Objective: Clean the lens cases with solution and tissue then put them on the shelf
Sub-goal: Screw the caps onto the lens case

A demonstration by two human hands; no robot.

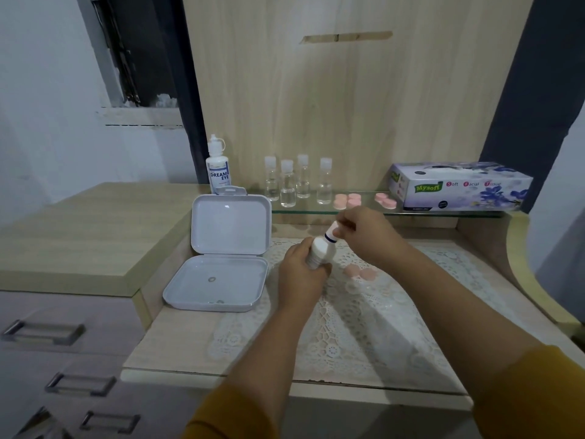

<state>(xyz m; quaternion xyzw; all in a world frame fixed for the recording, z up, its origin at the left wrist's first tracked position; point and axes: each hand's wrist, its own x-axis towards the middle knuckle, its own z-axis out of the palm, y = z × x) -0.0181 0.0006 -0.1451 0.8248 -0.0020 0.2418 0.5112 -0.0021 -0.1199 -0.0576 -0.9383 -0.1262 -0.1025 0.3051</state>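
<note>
Solution bottle being uncapped over the table, pink lens cases waiting.

A white solution bottle [319, 251] is gripped around its body by the left hand [300, 270], while its cap is pinched by the fingers [340, 229] of the right hand [367, 236]. The bottle is judged light, smooth and slightly squeezable, best held at mid-body. One pink lens case [359, 273] lies on the lace mat [364, 327] just beside the hands; more pink cases [348, 200] sit on the glass shelf [316, 211], near four small clear bottles [297, 182] partly filled with clear liquid. They look small, light, rigid and slippery when wet. A white box [218, 274] stands open, nearly empty. A tissue box [462, 186] rests on the shelf.
</note>
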